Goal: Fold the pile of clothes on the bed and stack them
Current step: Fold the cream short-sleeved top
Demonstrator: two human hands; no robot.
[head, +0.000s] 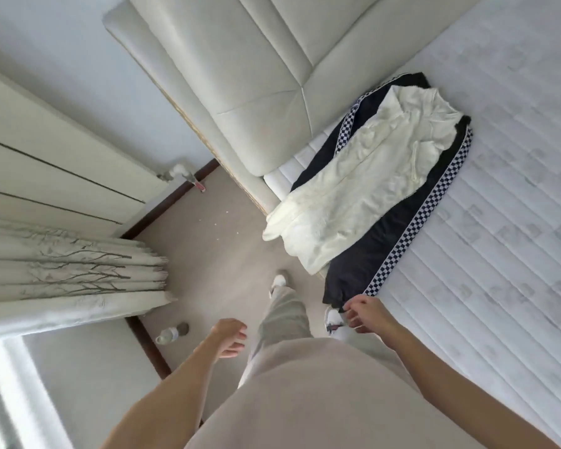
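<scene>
Trousers [386, 228], dark with checkered side stripes, lie lengthwise along the bed [499, 222] edge under a white top [363, 176]; right hand [366, 314] pinches their near hem, left hand [229, 337] hangs loose, farther off.

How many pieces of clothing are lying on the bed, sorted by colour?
White: 1, the white top, lying over the dark one.
Dark with checkered stripes: 1, the dark trousers; the right hand pinches their near end.
Total: 2 on the mattress. The left hand holds nothing.
</scene>
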